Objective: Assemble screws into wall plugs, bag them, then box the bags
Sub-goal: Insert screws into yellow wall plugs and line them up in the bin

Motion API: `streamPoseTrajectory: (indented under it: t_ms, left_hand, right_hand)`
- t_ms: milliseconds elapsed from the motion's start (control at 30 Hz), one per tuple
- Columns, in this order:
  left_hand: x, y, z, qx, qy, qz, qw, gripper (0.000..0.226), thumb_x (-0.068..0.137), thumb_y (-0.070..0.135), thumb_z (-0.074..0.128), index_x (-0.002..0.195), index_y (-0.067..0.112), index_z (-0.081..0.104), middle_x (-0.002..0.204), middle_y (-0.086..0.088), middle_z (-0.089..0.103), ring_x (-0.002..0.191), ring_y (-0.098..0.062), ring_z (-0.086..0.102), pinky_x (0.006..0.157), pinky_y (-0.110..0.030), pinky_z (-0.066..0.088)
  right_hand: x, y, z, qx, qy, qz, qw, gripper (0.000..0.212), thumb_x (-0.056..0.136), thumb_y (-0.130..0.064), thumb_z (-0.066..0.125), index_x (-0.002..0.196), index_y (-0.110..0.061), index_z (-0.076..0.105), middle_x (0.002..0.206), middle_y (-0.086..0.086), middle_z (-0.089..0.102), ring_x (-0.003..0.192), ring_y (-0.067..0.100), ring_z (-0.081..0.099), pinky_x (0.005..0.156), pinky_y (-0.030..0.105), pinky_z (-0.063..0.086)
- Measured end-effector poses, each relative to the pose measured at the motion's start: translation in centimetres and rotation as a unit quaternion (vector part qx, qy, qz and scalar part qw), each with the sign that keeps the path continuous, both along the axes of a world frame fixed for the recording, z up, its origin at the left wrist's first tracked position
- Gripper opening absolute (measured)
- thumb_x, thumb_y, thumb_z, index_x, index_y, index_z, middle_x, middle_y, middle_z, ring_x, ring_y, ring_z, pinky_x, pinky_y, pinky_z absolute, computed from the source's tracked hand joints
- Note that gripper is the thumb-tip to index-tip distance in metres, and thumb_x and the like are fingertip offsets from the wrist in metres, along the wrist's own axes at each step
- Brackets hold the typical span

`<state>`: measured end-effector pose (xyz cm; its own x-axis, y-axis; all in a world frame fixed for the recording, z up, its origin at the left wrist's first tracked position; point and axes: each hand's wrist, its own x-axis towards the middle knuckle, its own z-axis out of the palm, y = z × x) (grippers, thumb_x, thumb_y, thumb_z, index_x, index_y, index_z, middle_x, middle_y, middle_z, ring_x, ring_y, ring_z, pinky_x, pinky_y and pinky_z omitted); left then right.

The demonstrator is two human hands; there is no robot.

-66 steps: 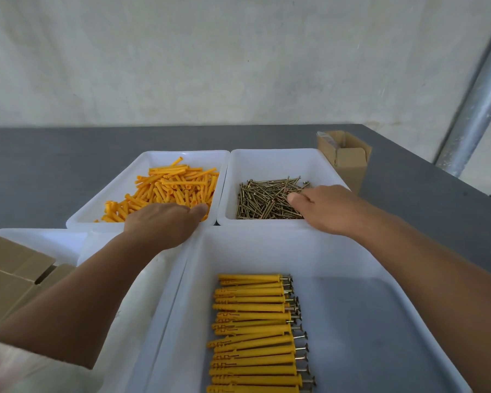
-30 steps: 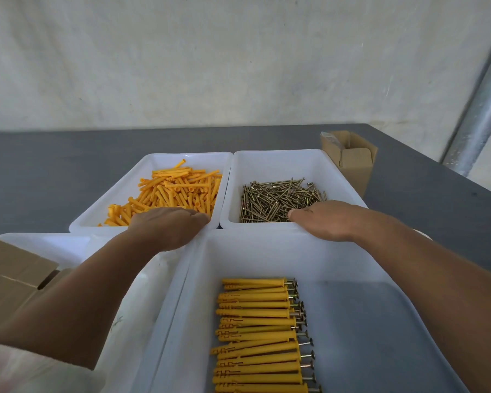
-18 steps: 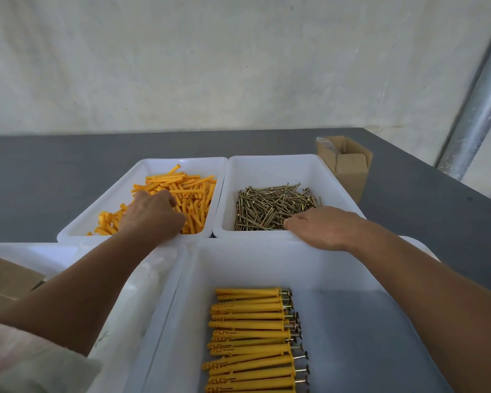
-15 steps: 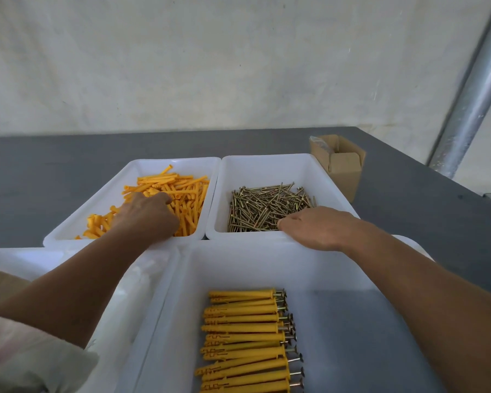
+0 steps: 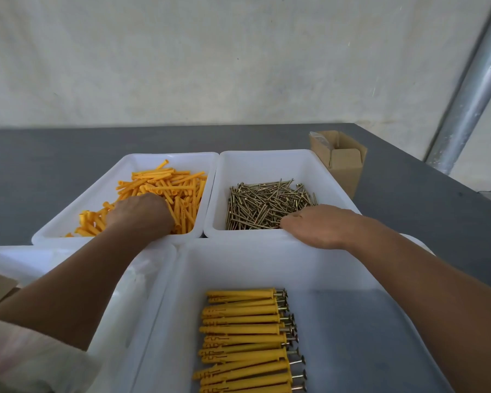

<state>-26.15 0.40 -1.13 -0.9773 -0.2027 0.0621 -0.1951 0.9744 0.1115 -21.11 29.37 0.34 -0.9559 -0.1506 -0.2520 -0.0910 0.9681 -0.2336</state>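
Far left: left hand (image 5: 141,215) knuckles up, fingers dug into the plugs (image 5: 176,191) at the near end of the plug tray (image 5: 68,222); grip hidden, cannot tell if one is held. Screws (image 5: 264,202) heaped in the screw tray (image 5: 267,163), just beyond the right fingers. Then right hand (image 5: 318,225), palm down on that tray's near rim; finger curl unclear, hold unknown. Assembled plugs (image 5: 244,336) lie in a row nearer than both sets of fingers. Box (image 5: 343,163) beyond and right of the right fingers.

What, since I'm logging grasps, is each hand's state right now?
Left hand: fingers buried among wall plugs; cannot tell.
Right hand: at near rim of screw tray, fingers hidden; cannot tell.
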Motion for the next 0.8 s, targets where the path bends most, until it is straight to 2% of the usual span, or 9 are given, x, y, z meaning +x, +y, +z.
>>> streamPoseTrajectory:
  t_ms: [267, 400, 433, 533, 633, 700, 800]
  left_hand:
    - [0.8, 0.3, 0.3, 0.051, 0.053, 0.017, 0.997, 0.012, 0.077, 0.027, 0.06, 0.085, 0.024, 0.069, 0.091, -0.002, 0.063, 0.086, -0.026, 0.056, 0.073, -0.033, 0.045]
    - [1.0, 0.3, 0.4, 0.08, 0.084, 0.017, 0.993, 0.019, 0.082, 0.036, 0.06, 0.08, 0.02, 0.069, 0.077, -0.001, 0.063, 0.065, -0.016, 0.048, 0.054, -0.026, 0.034]
    - [1.0, 0.3, 0.4, 0.097, 0.097, 0.021, 0.99, 0.02, 0.083, 0.036, 0.058, 0.079, 0.019, 0.069, 0.075, 0.0, 0.063, 0.063, -0.014, 0.047, 0.052, -0.025, 0.032]
    - [1.2, 0.2, 0.4, 0.146, 0.13, 0.026, 0.98, 0.018, 0.085, 0.026, 0.051, 0.079, 0.021, 0.068, 0.078, 0.001, 0.063, 0.069, -0.018, 0.05, 0.056, -0.027, 0.034]
    - [1.7, 0.3, 0.7, 0.197, 0.147, 0.029, 0.969, 0.026, 0.081, 0.016, 0.045, 0.077, 0.031, 0.066, 0.08, 0.009, 0.06, 0.08, -0.021, 0.055, 0.06, -0.029, 0.037]
    - [2.1, 0.3, 1.0, 0.237, 0.159, 0.037, 0.958, 0.031, 0.078, 0.012, 0.045, 0.078, 0.035, 0.065, 0.077, 0.012, 0.058, 0.074, -0.02, 0.055, 0.058, -0.028, 0.037]
    - [2.8, 0.4, 1.6, 0.27, 0.171, 0.041, 0.946, 0.037, 0.077, 0.006, 0.045, 0.081, 0.036, 0.065, 0.075, 0.009, 0.06, 0.063, -0.017, 0.053, 0.051, -0.026, 0.035]
  right_hand:
    - [0.2, 0.0, 0.2, -0.01, 0.002, 0.002, 1.0, 0.038, 0.1, -0.043, 0.023, 0.068, -0.031, 0.039, 0.079, -0.01, 0.044, 0.078, 0.009, 0.042, 0.067, 0.031, 0.03]
    - [0.5, -0.1, 0.3, -0.011, -0.001, 0.004, 1.0, 0.036, 0.1, -0.043, 0.023, 0.089, -0.031, 0.056, 0.102, -0.007, 0.055, 0.099, 0.017, 0.048, 0.078, 0.035, 0.034]
    - [0.5, -0.1, 0.3, -0.01, 0.003, 0.005, 1.0, 0.037, 0.1, -0.042, 0.023, 0.088, -0.03, 0.056, 0.099, -0.007, 0.055, 0.099, 0.018, 0.048, 0.077, 0.034, 0.034]
    - [0.4, -0.2, 0.2, -0.004, 0.016, 0.0, 1.0, 0.038, 0.1, -0.042, 0.025, 0.07, -0.027, 0.044, 0.08, -0.007, 0.048, 0.081, 0.014, 0.047, 0.07, 0.033, 0.033]
    - [0.4, -0.1, 0.2, -0.005, 0.02, -0.004, 1.0, 0.041, 0.1, -0.042, 0.025, 0.069, -0.025, 0.044, 0.077, -0.005, 0.048, 0.074, 0.01, 0.044, 0.067, 0.032, 0.032]
    - [0.4, -0.1, 0.1, -0.011, 0.022, -0.003, 1.0, 0.041, 0.1, -0.042, 0.026, 0.067, -0.025, 0.042, 0.075, -0.004, 0.046, 0.072, 0.011, 0.043, 0.066, 0.032, 0.032]
    - [0.4, -0.1, 0.1, -0.006, 0.024, -0.007, 1.0, 0.04, 0.099, -0.044, 0.025, 0.066, -0.027, 0.04, 0.076, -0.006, 0.045, 0.082, 0.016, 0.047, 0.073, 0.034, 0.035]
